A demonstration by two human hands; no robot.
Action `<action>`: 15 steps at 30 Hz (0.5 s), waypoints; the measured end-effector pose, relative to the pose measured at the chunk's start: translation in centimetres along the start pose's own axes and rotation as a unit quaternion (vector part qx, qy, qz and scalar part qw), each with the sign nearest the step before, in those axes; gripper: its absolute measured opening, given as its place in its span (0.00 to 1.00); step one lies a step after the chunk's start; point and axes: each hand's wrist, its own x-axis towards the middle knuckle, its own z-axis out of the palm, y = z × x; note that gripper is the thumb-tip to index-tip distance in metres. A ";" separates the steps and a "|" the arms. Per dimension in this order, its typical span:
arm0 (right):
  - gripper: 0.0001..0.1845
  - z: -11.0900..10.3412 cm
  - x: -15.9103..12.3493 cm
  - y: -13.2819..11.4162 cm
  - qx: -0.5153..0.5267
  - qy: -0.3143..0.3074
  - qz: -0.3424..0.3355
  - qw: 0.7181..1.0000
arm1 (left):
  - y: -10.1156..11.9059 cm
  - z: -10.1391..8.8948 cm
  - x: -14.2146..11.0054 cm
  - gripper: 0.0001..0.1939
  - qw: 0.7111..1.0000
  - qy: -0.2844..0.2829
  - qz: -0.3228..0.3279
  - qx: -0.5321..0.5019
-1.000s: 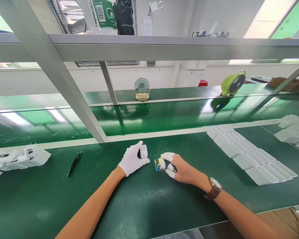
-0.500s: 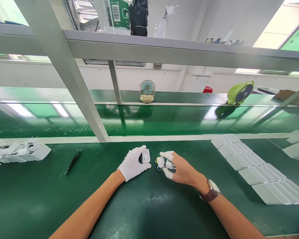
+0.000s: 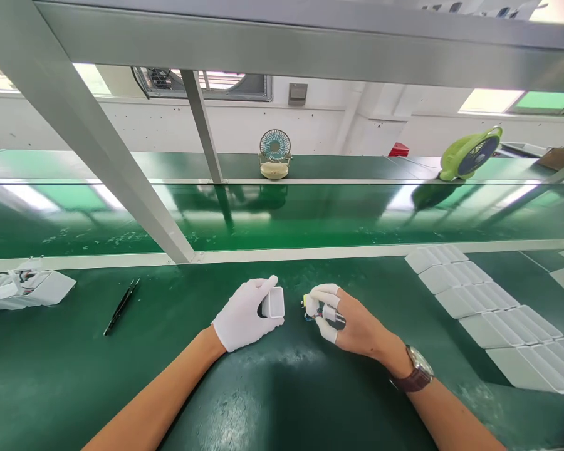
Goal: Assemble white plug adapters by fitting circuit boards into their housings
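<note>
My left hand (image 3: pixel 248 314), in a white glove, is closed round a small white open-topped plastic case (image 3: pixel 275 303), its opening tilted toward me. Just to the right, my right hand (image 3: pixel 345 316) wears white finger cots and pinches a small electronic assembly (image 3: pixel 312 307). That assembly has a yellow part at its left end, bits of blue, and a white and grey body partly hidden by my fingers. A short stretch of green bench separates the case from the assembly. Both hands hold their pieces near the middle of the bench.
Black tweezers (image 3: pixel 121 307) lie to the left, beyond them a stack of white housings with wires (image 3: pixel 26 289). Rows of white plastic cases (image 3: pixel 493 313) stand at the right. A grey metal frame post (image 3: pixel 122 169) slants up at the left. Two small fans, one beige (image 3: pixel 275 155), one green (image 3: pixel 470 153), stand behind.
The camera view has tipped downward. My right hand has drawn slightly right with the assembly, its fingers shifted on it. The left hand still holds the case, its opening now turned more toward me.
</note>
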 end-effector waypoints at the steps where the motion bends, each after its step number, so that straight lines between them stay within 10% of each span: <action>1: 0.20 0.1 0.0 0.0 0.007 0.005 0.001 1.000 | -0.1 0.0 0.0 0.45 1.000 0.000 0.011 0.007; 15: 0.29 1.8 -0.2 1.3 0.023 0.039 -0.022 0.999 | 0.2 -0.1 0.2 0.45 0.999 -0.003 0.040 0.012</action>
